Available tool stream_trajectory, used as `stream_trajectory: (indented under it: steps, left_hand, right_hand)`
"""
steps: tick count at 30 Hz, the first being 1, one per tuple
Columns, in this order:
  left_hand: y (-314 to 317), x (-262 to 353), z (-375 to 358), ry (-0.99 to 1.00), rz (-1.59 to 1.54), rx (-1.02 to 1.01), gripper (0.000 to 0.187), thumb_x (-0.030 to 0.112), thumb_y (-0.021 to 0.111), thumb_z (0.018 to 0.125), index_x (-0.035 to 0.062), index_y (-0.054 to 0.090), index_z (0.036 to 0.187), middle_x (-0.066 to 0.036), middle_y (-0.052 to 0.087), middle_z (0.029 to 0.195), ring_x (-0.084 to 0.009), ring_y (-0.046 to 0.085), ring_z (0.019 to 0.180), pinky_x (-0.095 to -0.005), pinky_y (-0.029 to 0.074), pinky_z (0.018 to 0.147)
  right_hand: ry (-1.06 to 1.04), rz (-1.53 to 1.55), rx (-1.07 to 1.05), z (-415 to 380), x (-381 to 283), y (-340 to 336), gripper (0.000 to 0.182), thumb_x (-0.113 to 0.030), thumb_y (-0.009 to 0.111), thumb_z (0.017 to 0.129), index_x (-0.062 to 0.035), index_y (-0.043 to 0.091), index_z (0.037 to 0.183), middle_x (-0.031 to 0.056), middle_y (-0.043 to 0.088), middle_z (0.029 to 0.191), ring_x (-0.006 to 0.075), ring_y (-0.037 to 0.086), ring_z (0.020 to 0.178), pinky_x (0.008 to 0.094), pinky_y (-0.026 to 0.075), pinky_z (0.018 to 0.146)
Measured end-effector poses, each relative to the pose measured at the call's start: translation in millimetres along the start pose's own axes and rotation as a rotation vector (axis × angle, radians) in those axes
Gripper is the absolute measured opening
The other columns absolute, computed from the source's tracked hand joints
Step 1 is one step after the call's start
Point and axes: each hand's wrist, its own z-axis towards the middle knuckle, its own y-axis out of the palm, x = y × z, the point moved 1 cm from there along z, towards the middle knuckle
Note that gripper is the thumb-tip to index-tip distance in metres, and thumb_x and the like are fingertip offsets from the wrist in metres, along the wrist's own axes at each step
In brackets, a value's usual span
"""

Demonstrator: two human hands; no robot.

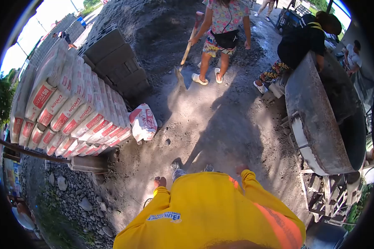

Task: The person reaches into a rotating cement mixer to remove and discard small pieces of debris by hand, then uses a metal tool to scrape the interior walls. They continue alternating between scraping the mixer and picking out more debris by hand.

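Note:
My left hand (pixel 160 181) hangs low in front of my yellow sleeve, small in the view. Its fingers look curled in, and nothing shows in them. My right hand (pixel 241 168) is beyond the other cuff, over the bare ground; its fingers are too small and shaded to make out. Neither hand touches any object that I can see. Closest to my left hand is a crumpled white and red cement bag (pixel 143 123), standing on the ground beside a tall stack of cement bags (pixel 77 106).
Ahead, a person (pixel 225 33) holds a shovel (pixel 187 52) by a sand heap (pixel 153 25). Another person (pixel 303 45) leans over a large rusty metal drum (pixel 320 116) at right. Grey hollow blocks (pixel 114 60) stand behind the bags; stones (pixel 87 203) lie at left.

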Motion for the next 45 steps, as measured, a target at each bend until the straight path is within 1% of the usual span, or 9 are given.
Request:
stream_trajectory:
  steps: [1,8,11,14,19,21,30,43,45]
  left_hand:
    - [8,-8,12,-0.080,0.025,-0.031,0.050,0.031,0.063,0.076,0.0035,0.067,0.117,-0.024,0.068,0.116,-0.0380,0.064,0.112,-0.0417,0.049,0.097]
    - [11,57,-30,0.116,0.110,-0.044,0.050,0.031,0.062,0.079,0.0070,0.064,0.123,-0.023,0.064,0.125,-0.0375,0.060,0.118,-0.0416,0.047,0.100]
    - [30,86,-12,0.455,0.168,0.037,0.052,0.026,0.062,0.077,-0.0005,0.062,0.122,-0.022,0.072,0.093,-0.0274,0.071,0.070,-0.0382,0.058,0.065]
    - [44,119,4,0.532,0.118,-0.108,0.047,0.024,0.063,0.081,0.0012,0.062,0.122,-0.017,0.072,0.088,-0.0229,0.069,0.067,-0.0355,0.058,0.057]
    - [45,171,-33,0.414,0.009,-0.261,0.042,0.023,0.063,0.084,0.0037,0.063,0.121,-0.013,0.070,0.085,-0.0220,0.068,0.065,-0.0364,0.057,0.053]
    - [46,176,-41,0.361,-0.014,-0.260,0.041,0.026,0.064,0.082,0.0047,0.067,0.117,-0.017,0.073,0.089,-0.0258,0.071,0.070,-0.0375,0.057,0.058]
    - [52,159,-37,0.279,0.077,-0.047,0.032,0.023,0.058,0.078,0.0039,0.074,0.097,-0.016,0.072,0.075,-0.0274,0.069,0.059,-0.0389,0.059,0.055]
    - [174,266,-80,0.336,0.273,-0.760,0.029,0.025,0.061,0.087,0.0040,0.065,0.107,-0.010,0.065,0.075,-0.0214,0.065,0.060,-0.0400,0.055,0.051]
    - [203,292,-101,0.497,0.434,-0.789,0.031,0.029,0.058,0.089,0.0048,0.064,0.107,-0.011,0.067,0.077,-0.0200,0.065,0.060,-0.0369,0.055,0.051]
  right_hand:
    - [0.213,0.560,0.030,-23,22,10,0.028,-0.026,0.065,0.090,0.0005,0.069,0.098,0.0150,0.072,0.082,0.0286,0.072,0.069,0.0409,0.058,0.063]
    - [0.465,0.796,0.158,-112,92,79,0.039,-0.017,0.066,0.086,0.0069,0.063,0.116,0.0199,0.072,0.090,0.0318,0.073,0.072,0.0406,0.062,0.067]
    - [0.352,0.681,0.179,-110,93,93,0.039,-0.020,0.068,0.085,0.0062,0.064,0.114,0.0202,0.073,0.088,0.0308,0.073,0.071,0.0417,0.060,0.062]
    - [0.313,0.744,0.195,-99,84,98,0.037,-0.023,0.069,0.083,0.0054,0.068,0.108,0.0201,0.073,0.086,0.0288,0.073,0.069,0.0422,0.058,0.060]
    - [0.277,0.676,0.145,-69,60,68,0.029,-0.027,0.060,0.081,0.0003,0.069,0.082,0.0147,0.070,0.072,0.0270,0.066,0.061,0.0399,0.051,0.060]
    - [0.210,0.627,0.314,-28,79,83,0.032,-0.029,0.059,0.081,-0.0001,0.071,0.085,0.0161,0.069,0.070,0.0261,0.067,0.060,0.0380,0.052,0.059]
    - [0.277,0.999,0.173,-67,89,48,0.042,-0.032,0.062,0.087,-0.0012,0.066,0.115,0.0175,0.074,0.094,0.0270,0.072,0.067,0.0376,0.052,0.056]
    - [0.494,1.322,0.284,-118,158,96,0.036,-0.031,0.061,0.089,-0.0041,0.066,0.112,0.0115,0.073,0.087,0.0262,0.073,0.065,0.0368,0.051,0.047]
    - [0.496,1.375,0.350,-131,163,101,0.036,-0.033,0.060,0.089,-0.0042,0.066,0.110,0.0111,0.073,0.086,0.0256,0.073,0.063,0.0366,0.051,0.047]
